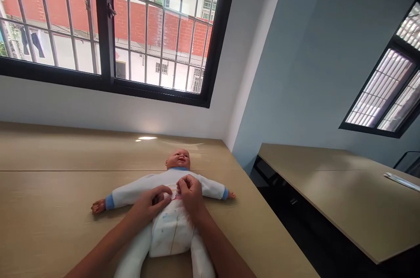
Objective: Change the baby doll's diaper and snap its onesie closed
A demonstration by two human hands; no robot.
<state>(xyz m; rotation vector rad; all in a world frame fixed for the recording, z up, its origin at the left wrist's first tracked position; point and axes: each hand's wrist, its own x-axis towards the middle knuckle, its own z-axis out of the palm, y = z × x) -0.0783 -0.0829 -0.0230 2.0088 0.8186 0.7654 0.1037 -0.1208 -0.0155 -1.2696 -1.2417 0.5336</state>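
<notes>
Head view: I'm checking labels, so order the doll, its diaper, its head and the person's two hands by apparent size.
1. Doll
2. Diaper
3. Left hand and right hand: too alike to rank
4. Doll's head

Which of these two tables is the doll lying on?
The doll lies on the near table, below the larger window; the other table, at right, bears a pale strip.

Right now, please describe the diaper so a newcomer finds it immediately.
On the tan table below the left window, a doll lies face up. The diaper wraps its hips, top edge near the left hand and right hand. Unlike the plain white legs, it bears a yellowish line.
</notes>
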